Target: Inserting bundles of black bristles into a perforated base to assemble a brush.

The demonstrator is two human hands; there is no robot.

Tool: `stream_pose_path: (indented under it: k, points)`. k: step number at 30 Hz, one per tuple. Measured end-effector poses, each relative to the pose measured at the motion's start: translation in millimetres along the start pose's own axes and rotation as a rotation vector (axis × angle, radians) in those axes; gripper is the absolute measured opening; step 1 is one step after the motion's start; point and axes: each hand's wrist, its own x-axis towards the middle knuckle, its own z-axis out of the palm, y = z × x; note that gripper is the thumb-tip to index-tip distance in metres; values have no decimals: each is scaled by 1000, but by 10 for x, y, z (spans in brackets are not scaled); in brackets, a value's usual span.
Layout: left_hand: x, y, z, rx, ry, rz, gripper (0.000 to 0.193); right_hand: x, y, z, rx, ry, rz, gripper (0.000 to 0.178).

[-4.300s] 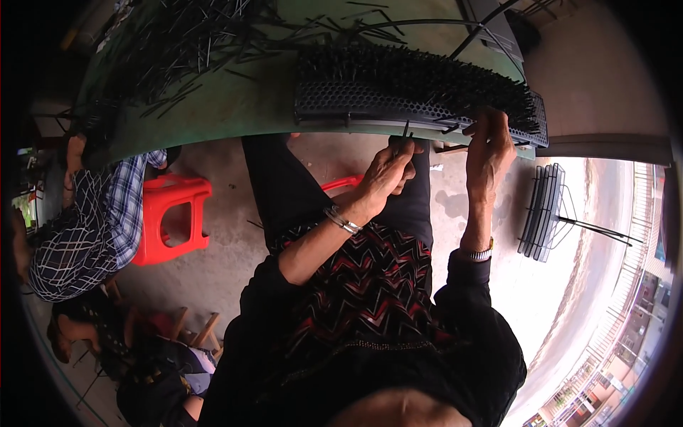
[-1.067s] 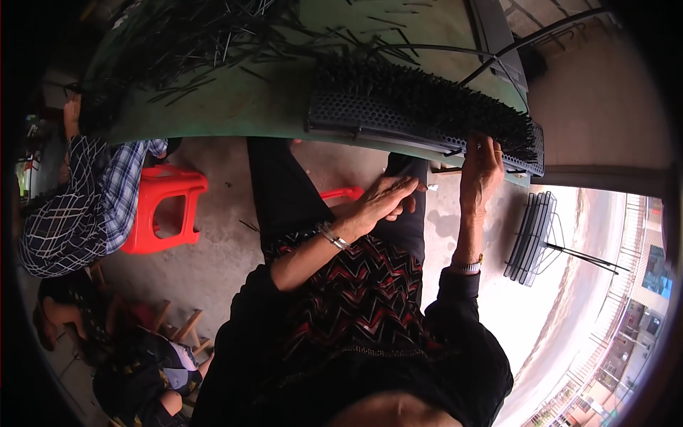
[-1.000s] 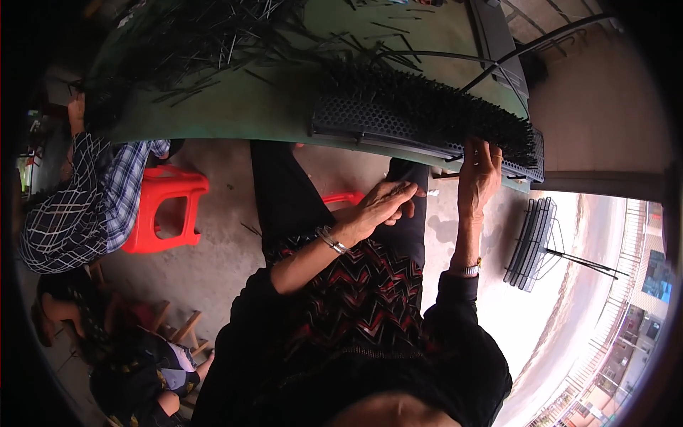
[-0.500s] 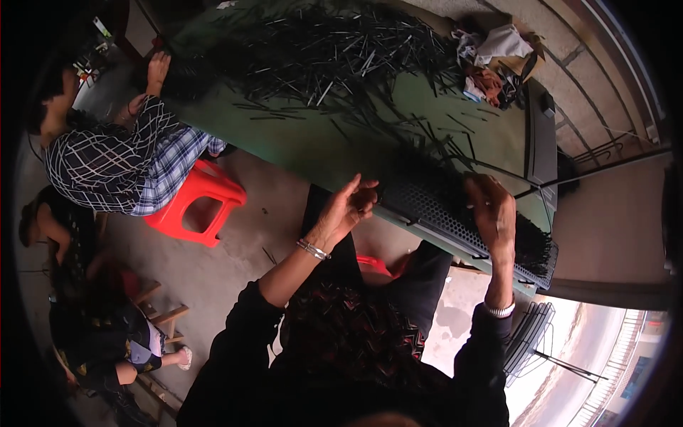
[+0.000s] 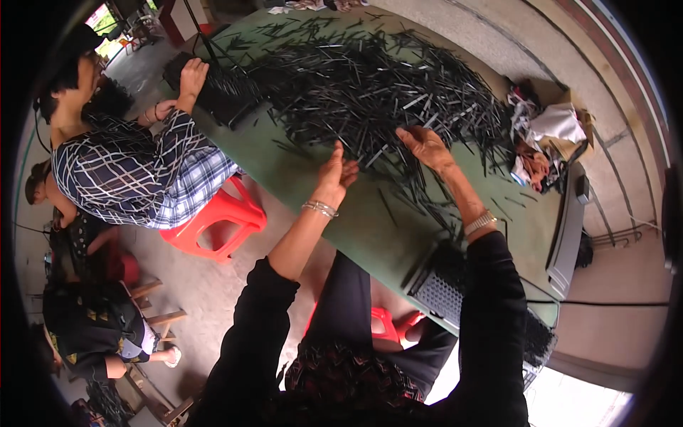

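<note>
A large loose pile of thin black strips [image 5: 384, 85] covers much of the green table. My left hand [image 5: 334, 174] is at the pile's near edge, fingers apart and nothing seen in them. Over the near right part of the pile is my right hand [image 5: 429, 149], its thumb and fingers apart. Whether its fingertips touch the strips is hard to tell. By the table's near edge lies a tray with a grid of holes [image 5: 437, 295], packed with upright black pieces; my right sleeve hides its middle.
To the left, a person in a checked top [image 5: 114, 171] sits on a red plastic stool [image 5: 213, 224], working at a dark block [image 5: 224, 107]. A second person [image 5: 92, 324] sits behind. Crumpled wrappings [image 5: 555, 124] lie by the wall. A grey case [image 5: 567, 235] stands at the right.
Both my hands have moved away from the perforated tray, up to the strip pile. The right hand has travelled up and left. The view has shifted, showing more of the pile.
</note>
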Motion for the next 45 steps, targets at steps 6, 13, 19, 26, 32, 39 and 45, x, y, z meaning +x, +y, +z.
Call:
stream_pose_path:
  k: [6, 13, 19, 26, 32, 39, 45]
  points:
    - [254, 153, 395, 149, -86, -66, 79, 675, 305, 402, -21, 166, 106, 72]
    - [343, 50, 586, 147, 5, 79, 24, 662, 215, 529, -322, 114, 102, 62]
    - [102, -326, 783, 182, -57, 98, 18, 261, 306, 324, -247, 63, -49, 46]
    - [-676, -1028, 956, 141, -224, -30, 17, -668, 450, -259, -384, -215, -53, 47]
    - [-1141, -1187, 834, 41, -496, -264, 6, -1172, 470, -647, -164, -345, 142, 51]
    - [-1131, -1017, 394, -33, -217, -282, 13, -885, 573, -624, -165, -402, 389, 61]
    - [-870, -1002, 685, -13, -231, -319, 27, -825, 339, -213, -297, -347, 178, 62]
